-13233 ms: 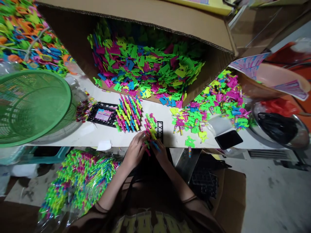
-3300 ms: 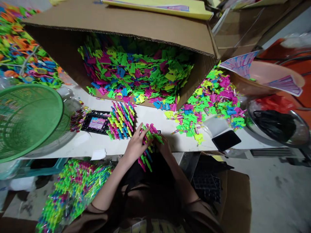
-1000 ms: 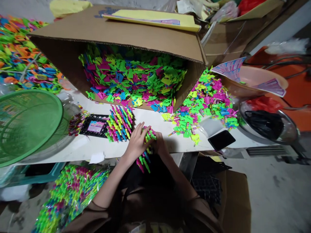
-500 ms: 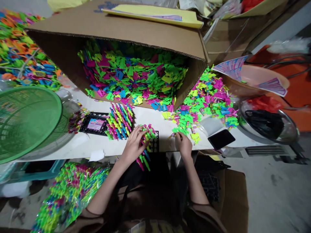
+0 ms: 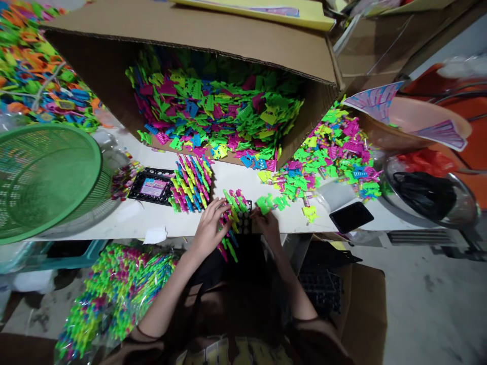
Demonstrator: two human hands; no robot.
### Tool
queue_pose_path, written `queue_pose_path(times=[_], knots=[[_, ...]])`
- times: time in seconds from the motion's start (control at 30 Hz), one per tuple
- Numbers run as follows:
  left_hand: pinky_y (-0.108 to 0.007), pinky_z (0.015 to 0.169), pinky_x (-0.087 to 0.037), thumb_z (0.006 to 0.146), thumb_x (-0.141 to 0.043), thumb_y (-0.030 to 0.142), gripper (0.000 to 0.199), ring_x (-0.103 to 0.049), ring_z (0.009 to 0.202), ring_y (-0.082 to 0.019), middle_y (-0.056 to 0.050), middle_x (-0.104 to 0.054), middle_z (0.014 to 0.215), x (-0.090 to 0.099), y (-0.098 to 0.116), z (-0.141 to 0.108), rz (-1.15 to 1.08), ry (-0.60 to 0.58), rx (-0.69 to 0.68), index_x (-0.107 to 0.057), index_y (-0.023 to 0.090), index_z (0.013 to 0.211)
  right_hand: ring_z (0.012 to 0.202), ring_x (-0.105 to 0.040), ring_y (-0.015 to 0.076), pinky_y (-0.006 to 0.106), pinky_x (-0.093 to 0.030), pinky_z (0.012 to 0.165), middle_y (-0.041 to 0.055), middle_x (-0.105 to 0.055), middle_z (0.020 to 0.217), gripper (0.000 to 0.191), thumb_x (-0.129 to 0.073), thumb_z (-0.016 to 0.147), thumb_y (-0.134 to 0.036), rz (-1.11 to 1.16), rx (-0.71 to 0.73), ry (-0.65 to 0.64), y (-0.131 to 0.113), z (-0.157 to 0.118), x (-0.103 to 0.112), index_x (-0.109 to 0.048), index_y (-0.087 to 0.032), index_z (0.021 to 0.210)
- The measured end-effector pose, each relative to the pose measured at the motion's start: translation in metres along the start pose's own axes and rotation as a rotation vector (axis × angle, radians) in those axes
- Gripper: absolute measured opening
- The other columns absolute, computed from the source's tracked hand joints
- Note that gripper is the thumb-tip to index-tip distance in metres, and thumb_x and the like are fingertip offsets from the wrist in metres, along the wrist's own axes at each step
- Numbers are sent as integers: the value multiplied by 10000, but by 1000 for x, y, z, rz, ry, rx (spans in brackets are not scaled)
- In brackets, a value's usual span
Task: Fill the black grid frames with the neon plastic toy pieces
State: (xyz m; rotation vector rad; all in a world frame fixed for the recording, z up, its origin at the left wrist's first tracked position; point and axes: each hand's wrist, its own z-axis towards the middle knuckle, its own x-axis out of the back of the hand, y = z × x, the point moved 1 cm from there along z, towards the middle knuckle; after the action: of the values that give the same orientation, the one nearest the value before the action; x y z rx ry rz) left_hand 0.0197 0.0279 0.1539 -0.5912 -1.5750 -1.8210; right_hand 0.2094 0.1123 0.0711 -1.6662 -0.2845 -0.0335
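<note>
My left hand curls over slim colourful plastic pieces standing in rows in a black holed tray, its fingers and thumb around some of them. Part of these pieces is hidden by the hand, and several stick out past the table's front edge. At the tray's right side, my right hand pinches a bright green plastic piece, slightly blurred. To the left, a second block of pink, yellow, blue and green pieces stands in a black frame with a printed card in it.
A large cardboard box of flat plastic pieces lies open behind. Loose pieces are heaped at right, near a phone and a metal bowl. A green basket stands left. Filled clear bags lie below the table.
My right hand has moved left from the loose heap to the tray, bringing a green plastic piece. My left hand stays on the rows. The whole view has shifted slightly.
</note>
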Motion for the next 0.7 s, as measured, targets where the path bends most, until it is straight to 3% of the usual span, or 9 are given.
queue_pose_path(times=[0.17,0.3,0.43,0.7], knots=[[-536,1109,-347,934,-456,286,325,-368,1389,-273,-102,-502,1398,-1,-1,1,-2,-8,11,-505,259,1254,856,-702,250,390,-576,781,57,-754,860,253,-607,796,-457,-128,25,-96,8,-16,-17,-701,-233,869],[-529,1106,-355,936,-457,291,326,-374,1384,-275,-109,-501,1397,-2,-3,1,4,-5,-3,-510,249,1255,1046,-668,229,385,-530,931,50,-737,1057,239,-545,856,-349,-214,178,-248,11,-18,-21,-702,-249,1005],[-524,1106,-358,936,-455,284,327,-375,1382,-274,-108,-498,1402,-3,-4,1,11,-15,-7,-513,246,1256,1065,-659,212,372,-518,952,78,-714,1118,304,-485,880,-255,-295,310,-287,15,-19,-22,-659,-220,1127],[-541,1110,-346,929,-461,275,319,-363,1389,-286,-105,-483,1415,-3,-4,2,30,-52,12,-526,246,1240,986,-672,224,351,-545,870,77,-723,1018,304,-474,886,-227,-420,294,-230,15,-21,-30,-653,-233,1131]])
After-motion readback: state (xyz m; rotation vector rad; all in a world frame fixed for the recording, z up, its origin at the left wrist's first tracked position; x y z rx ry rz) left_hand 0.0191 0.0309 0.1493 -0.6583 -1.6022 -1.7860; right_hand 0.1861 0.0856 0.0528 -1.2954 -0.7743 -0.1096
